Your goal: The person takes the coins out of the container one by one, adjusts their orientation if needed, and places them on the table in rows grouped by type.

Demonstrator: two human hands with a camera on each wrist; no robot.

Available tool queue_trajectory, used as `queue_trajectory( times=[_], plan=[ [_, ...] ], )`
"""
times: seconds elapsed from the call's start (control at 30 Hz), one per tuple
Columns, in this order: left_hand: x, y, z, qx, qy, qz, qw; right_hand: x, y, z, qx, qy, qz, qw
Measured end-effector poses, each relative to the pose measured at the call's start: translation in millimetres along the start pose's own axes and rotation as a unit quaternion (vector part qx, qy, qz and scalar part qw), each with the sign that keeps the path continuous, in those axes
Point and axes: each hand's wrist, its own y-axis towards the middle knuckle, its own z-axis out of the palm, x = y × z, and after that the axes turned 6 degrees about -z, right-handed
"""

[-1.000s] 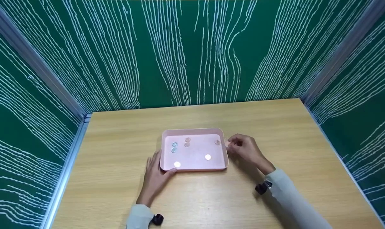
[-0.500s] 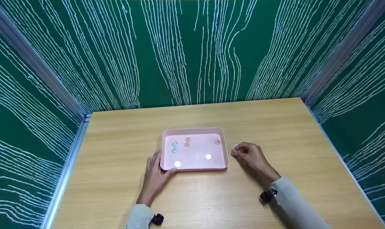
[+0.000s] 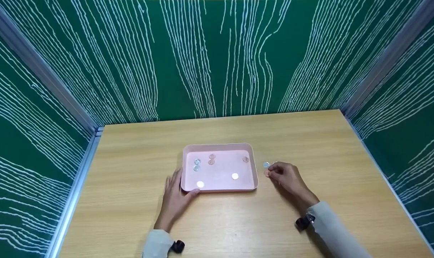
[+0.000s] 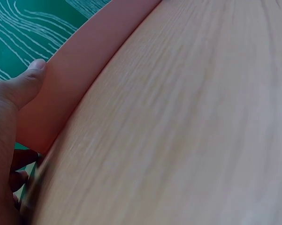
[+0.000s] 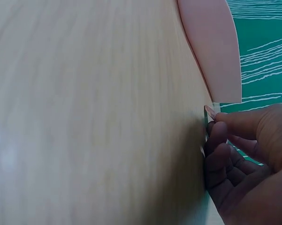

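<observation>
A shallow pink tray (image 3: 224, 188) holds several coins: two silvery coins (image 3: 197, 161) at left, two copper coins (image 3: 212, 156) beside them, a brownish coin (image 3: 245, 159) at right, and two glaring bright coins (image 3: 235, 176) nearer the front. My left hand (image 3: 175, 200) rests at the tray's front-left corner, thumb against the front wall (image 4: 70, 70) and fingers along the left side. Just right of the tray, my right hand (image 3: 288, 179) pinches a copper coin (image 5: 209, 112) low over the table. A silvery coin (image 3: 266, 165) lies by its fingertips; another coin is partly hidden behind them.
The wooden table (image 3: 224, 222) extends on all sides of the tray. Green panels with white wavy lines (image 3: 217, 64) stand behind and at both sides, joined by metal posts (image 3: 378, 61).
My right hand has moved right and toward me, away from the tray's right wall. The silvery coin beside its fingers has come into view on the table. My left hand has stayed put.
</observation>
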Motion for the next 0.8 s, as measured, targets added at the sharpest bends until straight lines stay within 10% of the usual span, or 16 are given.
queue_trajectory(
  times=[0.8],
  plan=[
    [1.4,0.1,0.8,-0.012,0.0,0.017,0.9998,2.1,-4.8,-6.5,0.002,-0.038,-0.011,0.999]
  ],
)
